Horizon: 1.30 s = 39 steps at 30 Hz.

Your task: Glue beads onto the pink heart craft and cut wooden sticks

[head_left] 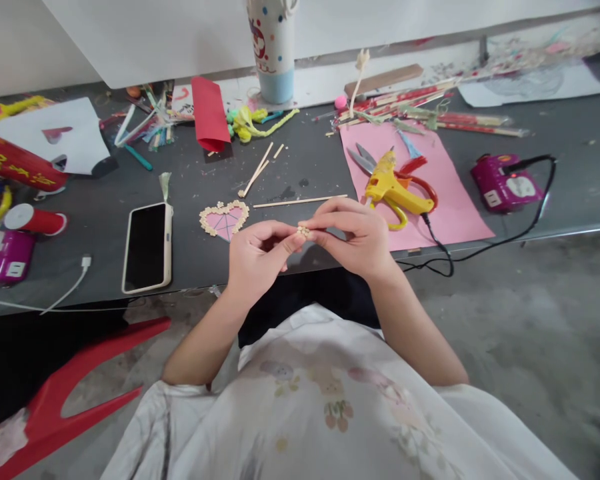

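My left hand (263, 257) and my right hand (355, 233) meet near the table's front edge. Between their fingertips is a small flower-like cluster of pale bits (304, 231), pinched from both sides. Left of it lies a pink paper heart (224, 222) with dark lines, its upper outline edged in similar pale bits. A thin wooden stick (300, 201) lies just beyond my hands, and shorter stick pieces (257, 175) are farther back. Right of my right hand, a yellow hot glue gun (397, 183) rests over scissors (363, 159) on pink paper (455, 207).
A phone (148, 247) lies to the left, near a red spool (37, 220) and a white cable (80, 277). A tall cup (275, 60) stands at the back by red paper (211, 113). A purple box (506, 183) with a black cord sits at right.
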Each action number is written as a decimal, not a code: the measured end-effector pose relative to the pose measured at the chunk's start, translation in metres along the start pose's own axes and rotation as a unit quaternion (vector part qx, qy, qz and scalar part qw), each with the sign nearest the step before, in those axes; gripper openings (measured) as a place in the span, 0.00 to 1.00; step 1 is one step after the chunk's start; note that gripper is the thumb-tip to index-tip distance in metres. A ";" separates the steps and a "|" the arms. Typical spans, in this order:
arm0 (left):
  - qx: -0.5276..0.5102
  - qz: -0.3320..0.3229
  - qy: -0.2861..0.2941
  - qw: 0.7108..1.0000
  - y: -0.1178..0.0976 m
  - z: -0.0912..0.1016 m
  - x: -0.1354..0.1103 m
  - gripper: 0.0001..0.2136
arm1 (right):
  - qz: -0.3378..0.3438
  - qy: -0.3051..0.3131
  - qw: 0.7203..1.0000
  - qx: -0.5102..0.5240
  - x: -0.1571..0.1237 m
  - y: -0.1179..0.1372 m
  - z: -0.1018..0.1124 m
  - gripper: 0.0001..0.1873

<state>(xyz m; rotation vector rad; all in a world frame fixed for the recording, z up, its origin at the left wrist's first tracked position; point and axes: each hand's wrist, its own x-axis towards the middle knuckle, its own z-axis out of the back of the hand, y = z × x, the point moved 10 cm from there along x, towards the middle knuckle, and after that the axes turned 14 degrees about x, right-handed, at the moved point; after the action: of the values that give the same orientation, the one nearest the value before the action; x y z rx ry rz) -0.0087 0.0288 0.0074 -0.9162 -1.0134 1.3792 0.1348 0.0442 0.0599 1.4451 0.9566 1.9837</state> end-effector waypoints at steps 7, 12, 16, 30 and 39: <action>-0.052 0.103 0.075 0.990 0.035 -0.014 -0.007 0.17 | -0.009 0.061 0.998 -0.019 -0.011 -0.011 -0.012 0.07; -0.105 0.156 0.087 0.978 0.059 -0.013 -0.020 0.16 | 0.019 0.115 0.993 -0.009 -0.020 -0.012 -0.030 0.11; -0.124 0.166 0.051 0.977 0.062 -0.002 -0.027 0.16 | 0.047 0.137 0.989 -0.008 -0.018 -0.007 -0.043 0.13; -0.058 0.170 -0.023 0.984 0.071 0.044 -0.040 0.12 | 0.060 0.192 0.979 -0.001 -0.005 -0.006 -0.088 0.10; 0.233 0.073 -0.139 0.960 0.061 0.096 -0.046 0.11 | 0.060 0.248 0.963 -0.093 0.011 -0.017 -0.131 0.09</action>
<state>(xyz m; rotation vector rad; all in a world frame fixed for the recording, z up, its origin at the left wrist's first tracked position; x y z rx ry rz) -0.1164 -0.0226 -0.0201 -0.4589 -0.7811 1.8098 0.0069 0.0315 0.0285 0.9384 0.8599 2.5168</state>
